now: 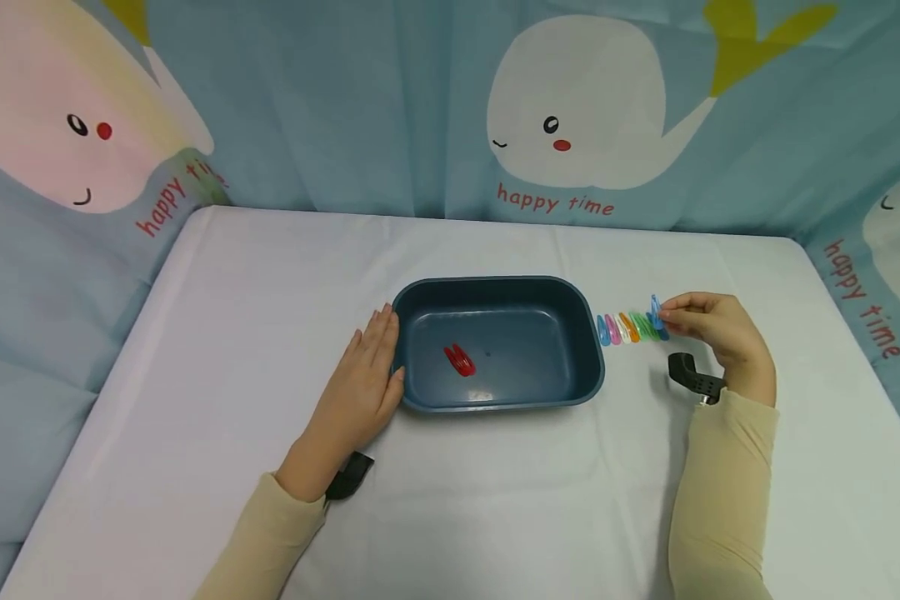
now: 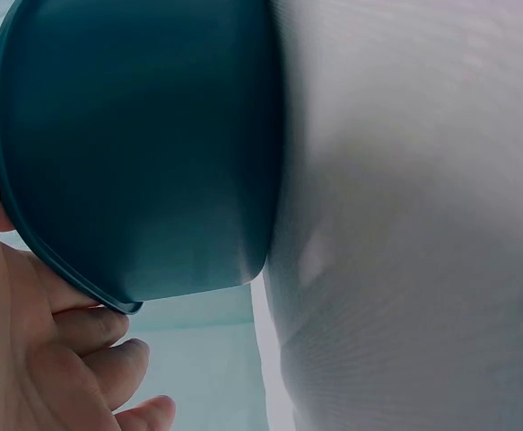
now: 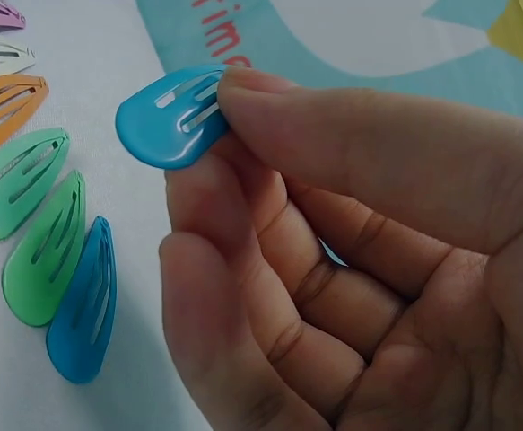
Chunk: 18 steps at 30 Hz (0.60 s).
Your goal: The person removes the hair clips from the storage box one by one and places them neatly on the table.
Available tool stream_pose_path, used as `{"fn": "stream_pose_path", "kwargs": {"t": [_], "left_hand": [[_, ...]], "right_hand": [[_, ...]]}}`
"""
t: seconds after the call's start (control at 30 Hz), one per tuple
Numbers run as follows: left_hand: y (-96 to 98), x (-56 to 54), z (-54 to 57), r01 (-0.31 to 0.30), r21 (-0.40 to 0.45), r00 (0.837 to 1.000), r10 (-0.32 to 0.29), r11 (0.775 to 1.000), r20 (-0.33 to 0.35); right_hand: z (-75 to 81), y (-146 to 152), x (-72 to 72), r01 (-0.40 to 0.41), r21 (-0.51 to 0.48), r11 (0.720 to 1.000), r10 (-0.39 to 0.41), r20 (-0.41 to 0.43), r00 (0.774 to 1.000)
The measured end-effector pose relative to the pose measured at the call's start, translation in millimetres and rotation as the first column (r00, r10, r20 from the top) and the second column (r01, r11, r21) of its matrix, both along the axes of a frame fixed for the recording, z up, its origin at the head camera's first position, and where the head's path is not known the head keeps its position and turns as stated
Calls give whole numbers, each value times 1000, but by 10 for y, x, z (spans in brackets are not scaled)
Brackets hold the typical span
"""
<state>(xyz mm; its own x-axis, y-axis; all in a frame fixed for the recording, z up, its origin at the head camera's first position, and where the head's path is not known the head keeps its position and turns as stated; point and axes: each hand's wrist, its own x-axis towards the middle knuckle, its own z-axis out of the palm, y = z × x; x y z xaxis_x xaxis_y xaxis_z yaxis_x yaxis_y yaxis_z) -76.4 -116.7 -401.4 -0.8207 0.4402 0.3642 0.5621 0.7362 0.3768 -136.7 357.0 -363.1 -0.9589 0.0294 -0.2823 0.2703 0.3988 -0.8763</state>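
Note:
My right hand pinches a light blue snap hair clip between thumb and fingers, raised above a row of clips. In the right wrist view that row includes a darker blue clip, a green clip, a pale green clip and an orange clip. My left hand rests with extended fingers along the left rim of a dark blue plastic basin. Inside the basin lie red hair clips, left of its middle.
The row of clips begins close to the basin's right side, with a blue clip at its left end. A white cloth covers the table. Behind it hangs a blue curtain printed with whales.

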Motion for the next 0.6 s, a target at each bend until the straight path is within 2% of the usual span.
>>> {"fn": "stream_pose_path", "kwargs": {"t": [0.37, 0.6], "left_hand": [[48, 10, -16, 13, 4, 1000, -13, 1000, -15], [17, 28, 8, -6, -8, 1000, 6, 1000, 4]], "right_hand": [[-27, 96, 65, -1, -3, 1000, 1, 6, 1000], [-60, 69, 9, -3, -20, 1000, 3, 3, 1000]]}}
